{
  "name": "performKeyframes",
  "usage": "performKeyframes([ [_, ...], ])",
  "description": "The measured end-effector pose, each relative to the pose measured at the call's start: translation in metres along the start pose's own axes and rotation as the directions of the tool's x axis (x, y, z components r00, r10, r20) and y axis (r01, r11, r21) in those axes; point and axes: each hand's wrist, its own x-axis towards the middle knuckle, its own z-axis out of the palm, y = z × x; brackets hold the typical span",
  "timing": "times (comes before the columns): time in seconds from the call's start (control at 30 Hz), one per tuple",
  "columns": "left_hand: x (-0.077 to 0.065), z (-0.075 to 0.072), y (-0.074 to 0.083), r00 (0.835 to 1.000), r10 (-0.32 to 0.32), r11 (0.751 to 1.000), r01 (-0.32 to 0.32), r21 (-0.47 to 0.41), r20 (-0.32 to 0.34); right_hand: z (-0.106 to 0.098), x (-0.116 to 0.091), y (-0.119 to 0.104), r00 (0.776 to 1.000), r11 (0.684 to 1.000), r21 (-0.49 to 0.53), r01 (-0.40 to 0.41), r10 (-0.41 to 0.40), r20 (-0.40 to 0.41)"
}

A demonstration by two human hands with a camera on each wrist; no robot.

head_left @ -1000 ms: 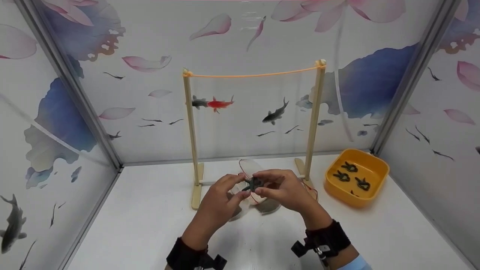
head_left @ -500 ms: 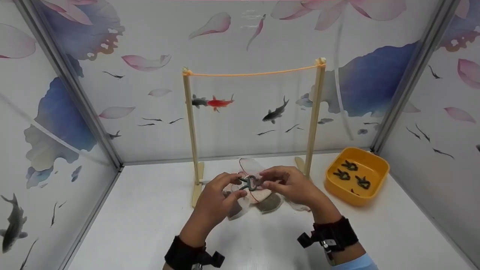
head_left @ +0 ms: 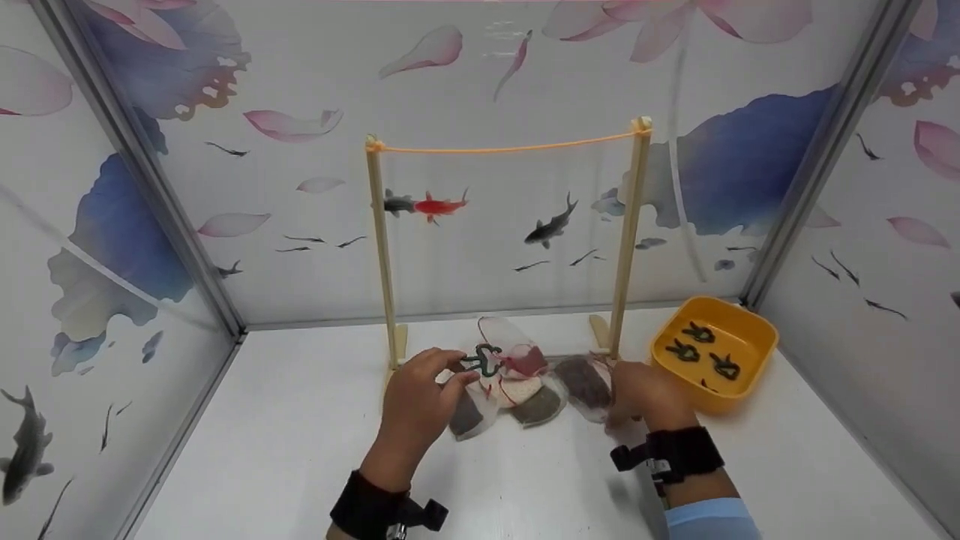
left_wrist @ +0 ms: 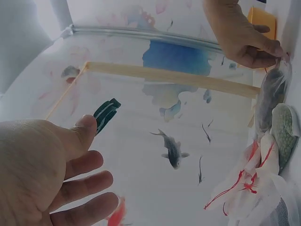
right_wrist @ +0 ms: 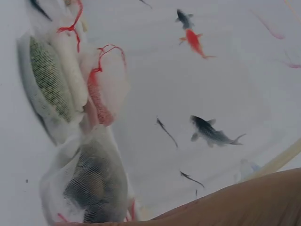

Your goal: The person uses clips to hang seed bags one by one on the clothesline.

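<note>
My left hand [head_left: 420,390] pinches a dark green clip [head_left: 487,360] between thumb and index finger, its other fingers apart in the left wrist view. At the right of a row of small mesh drawstring bags, my right hand [head_left: 651,394] grips the gathered end of a bag with dark contents [head_left: 585,384]. The left wrist view shows those fingertips pinching the bag's thin mesh. Beside it lie a bag with reddish contents [head_left: 527,360], one with green contents [head_left: 541,409] and a grey one [head_left: 469,415]. Red drawstrings [left_wrist: 249,187] lie across the pale mesh.
Behind the bags stands a wooden frame, its right post [head_left: 630,240] and left post [head_left: 381,255] joined by an orange cord [head_left: 510,150]. A yellow bin [head_left: 716,401] at the right holds several green clips. Printed panels enclose the white table [head_left: 300,450].
My right hand has left the clip and moved right to the dark bag, taking hold of its end. My left hand keeps the clip almost in place.
</note>
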Motion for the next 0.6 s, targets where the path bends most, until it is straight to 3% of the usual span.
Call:
performKeyframes([
  [0.2,-0.001,0.001,0.002,0.999,0.033,0.998,-0.032,0.052,-0.027,0.011,0.009,-0.002,1.0,0.997,-0.073,0.017,-0.016,0.002],
  [0.43,-0.001,0.003,0.003,0.999,0.031,0.997,-0.03,0.069,-0.013,0.009,0.018,-0.005,0.999,0.997,-0.061,0.044,-0.043,0.007],
  [0.6,-0.004,0.005,0.003,1.0,0.007,0.999,-0.006,0.047,-0.013,-0.005,0.017,-0.01,0.987,0.993,0.043,0.11,-0.104,-0.121],
])
